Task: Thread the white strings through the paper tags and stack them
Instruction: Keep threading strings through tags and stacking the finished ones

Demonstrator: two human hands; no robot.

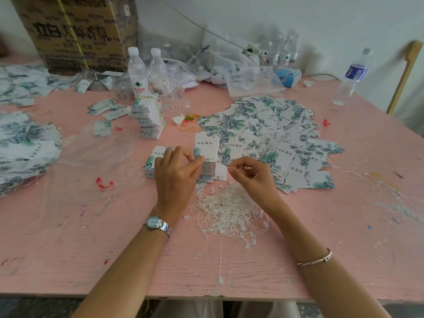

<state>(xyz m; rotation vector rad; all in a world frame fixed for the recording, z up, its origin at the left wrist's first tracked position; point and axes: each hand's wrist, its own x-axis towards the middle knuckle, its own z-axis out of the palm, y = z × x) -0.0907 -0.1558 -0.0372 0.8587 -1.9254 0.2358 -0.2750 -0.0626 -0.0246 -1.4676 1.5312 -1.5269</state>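
Nearest, thin white strings (229, 210) lie tangled on the rough pink table (91, 249). The right hand (252, 173) pinches one string tip (230, 169); the left hand (176, 175) pinches the top paper tag (206, 145) of a squared stack (209, 168). Threading is seemingly starting: the limp tip must next find the tag's hole. Beyond, flat leaf-printed tags (270, 125) spread.

Pink-painted wooden table (68, 237), white wall (321, 17) behind, wooden frame (403, 76) at right

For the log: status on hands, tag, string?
Left hand pinches top tag edge. Right hand pinches white string, tip short of tag. Nothing between them.
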